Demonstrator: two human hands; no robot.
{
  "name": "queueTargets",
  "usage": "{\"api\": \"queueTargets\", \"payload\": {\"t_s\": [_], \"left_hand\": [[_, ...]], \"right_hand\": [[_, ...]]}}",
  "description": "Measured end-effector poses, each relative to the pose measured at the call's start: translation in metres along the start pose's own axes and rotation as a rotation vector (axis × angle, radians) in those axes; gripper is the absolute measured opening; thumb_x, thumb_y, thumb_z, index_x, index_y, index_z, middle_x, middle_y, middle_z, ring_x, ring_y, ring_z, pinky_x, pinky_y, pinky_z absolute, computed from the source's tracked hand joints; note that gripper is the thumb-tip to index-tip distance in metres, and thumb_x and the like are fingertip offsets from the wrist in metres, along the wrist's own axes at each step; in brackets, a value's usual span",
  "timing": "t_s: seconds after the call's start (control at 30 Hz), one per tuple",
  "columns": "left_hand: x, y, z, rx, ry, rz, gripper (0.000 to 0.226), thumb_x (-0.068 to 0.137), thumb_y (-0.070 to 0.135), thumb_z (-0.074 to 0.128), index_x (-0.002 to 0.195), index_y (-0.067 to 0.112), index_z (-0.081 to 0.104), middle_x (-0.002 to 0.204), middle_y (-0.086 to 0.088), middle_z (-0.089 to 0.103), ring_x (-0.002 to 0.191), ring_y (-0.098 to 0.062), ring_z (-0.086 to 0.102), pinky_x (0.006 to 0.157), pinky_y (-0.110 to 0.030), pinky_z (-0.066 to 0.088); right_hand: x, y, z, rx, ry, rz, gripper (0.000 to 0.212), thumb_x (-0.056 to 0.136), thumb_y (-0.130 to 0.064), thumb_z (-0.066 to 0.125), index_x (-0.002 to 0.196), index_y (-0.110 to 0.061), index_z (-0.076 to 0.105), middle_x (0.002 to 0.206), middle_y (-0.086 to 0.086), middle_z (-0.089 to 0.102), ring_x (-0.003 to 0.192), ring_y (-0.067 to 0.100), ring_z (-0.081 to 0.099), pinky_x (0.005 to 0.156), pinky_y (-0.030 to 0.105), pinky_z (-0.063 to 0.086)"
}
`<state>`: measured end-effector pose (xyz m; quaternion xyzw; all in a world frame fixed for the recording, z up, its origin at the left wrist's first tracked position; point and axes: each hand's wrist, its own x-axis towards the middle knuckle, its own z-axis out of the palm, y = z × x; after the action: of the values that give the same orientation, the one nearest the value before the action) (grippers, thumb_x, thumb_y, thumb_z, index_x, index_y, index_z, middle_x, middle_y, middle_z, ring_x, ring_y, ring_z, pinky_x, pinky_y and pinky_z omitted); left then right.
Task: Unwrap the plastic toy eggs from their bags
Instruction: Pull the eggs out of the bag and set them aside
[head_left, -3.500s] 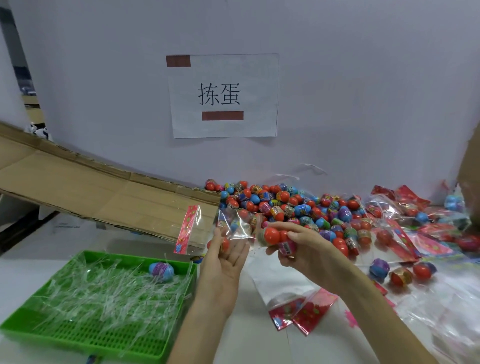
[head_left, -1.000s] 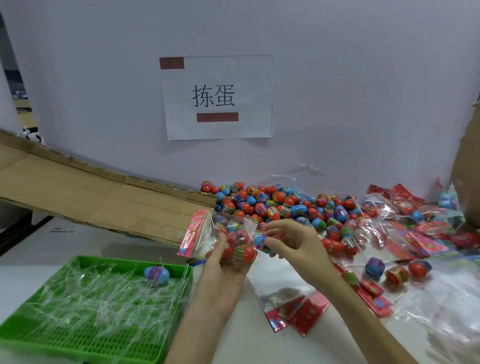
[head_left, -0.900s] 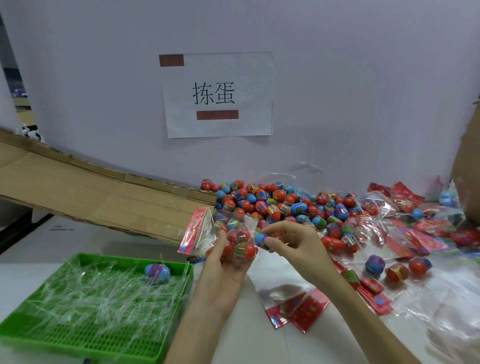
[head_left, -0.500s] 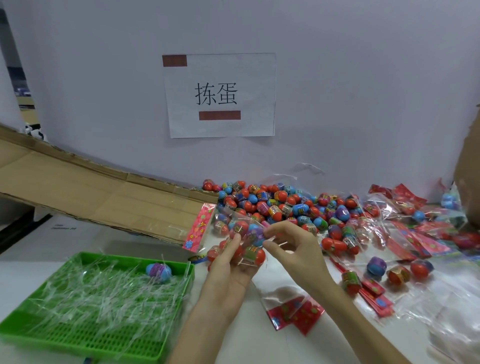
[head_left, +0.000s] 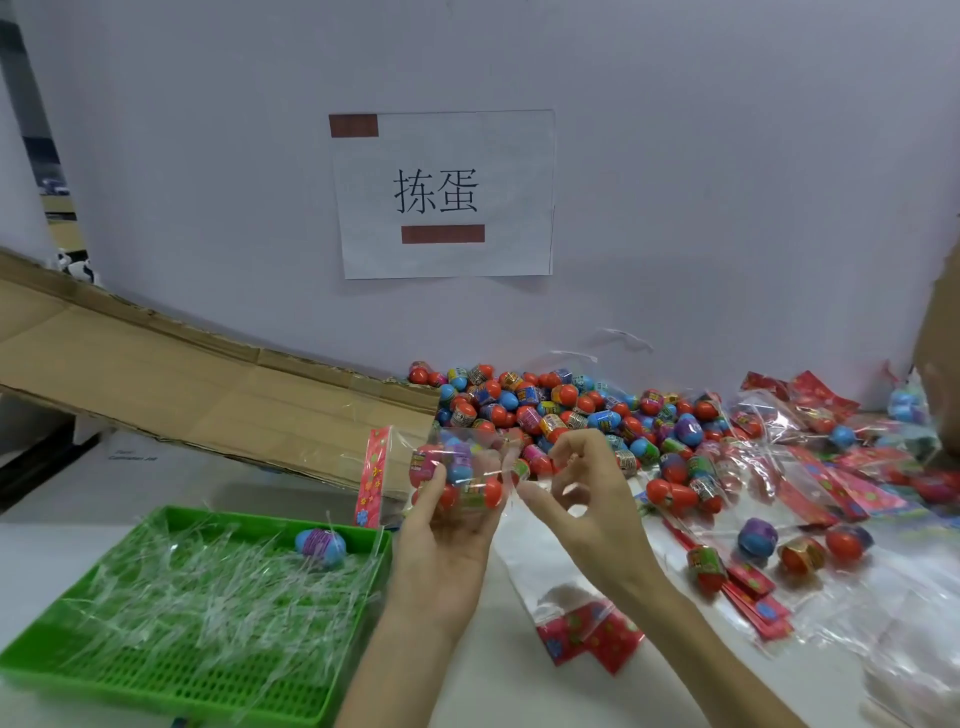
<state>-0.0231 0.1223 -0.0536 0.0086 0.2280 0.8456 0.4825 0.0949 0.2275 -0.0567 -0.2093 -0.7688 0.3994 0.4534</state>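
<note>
A pale wall carried a white paper sign (head_left: 444, 195) above a white table (head_left: 519, 691), with a flat brown cardboard sheet (head_left: 182, 395) slanting along the left. Against the wall lay a heap of red and blue plastic toy eggs (head_left: 545, 410), and more clear bags with red header strips (head_left: 841, 483) spread to its right. The left hand (head_left: 447, 535) held up a clear plastic bag (head_left: 457, 467) packed with several eggs, above the table just in front of the heap, its fingers curled round the bag from below. The right hand (head_left: 587, 504) pinched the bag's right edge between thumb and forefinger. At the near left sat a green plastic mesh tray (head_left: 234, 517) full of clear shreds, with one blue and purple egg (head_left: 320, 544) resting near its far right corner.
</note>
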Motion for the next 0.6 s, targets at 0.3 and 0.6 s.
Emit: {"api": "queueTargets", "payload": {"t_s": [0.3, 0.6], "left_hand": [[0.001, -0.01, -0.004, 0.121, -0.045, -0.069, 0.027, 0.085, 0.018, 0.067, 0.097, -0.002, 0.081, 0.114, -0.023, 0.074, 0.095, -0.028, 0.077, 0.077, -0.034, 0.065], [0.0, -0.021, -0.003, 0.345, -0.086, -0.148, 0.02, 0.087, 0.025, 0.069, 0.099, 0.012, 0.08, 0.109, -0.012, 0.076, 0.105, -0.021, 0.072, 0.081, -0.031, 0.055]], "right_hand": [[-0.009, -0.001, 0.019, 0.189, -0.169, 0.273, 0.036, 0.087, -0.025, 0.081, 0.108, -0.028, 0.051, 0.102, -0.001, 0.065, 0.074, 0.012, 0.061, 0.06, 0.024, 0.049], [-0.004, 0.001, 0.01, 0.246, -0.093, 0.322, 0.03, 0.082, -0.022, 0.085, 0.097, -0.043, 0.07, 0.106, -0.016, 0.072, 0.093, 0.007, 0.068, 0.079, 0.024, 0.054]]}}
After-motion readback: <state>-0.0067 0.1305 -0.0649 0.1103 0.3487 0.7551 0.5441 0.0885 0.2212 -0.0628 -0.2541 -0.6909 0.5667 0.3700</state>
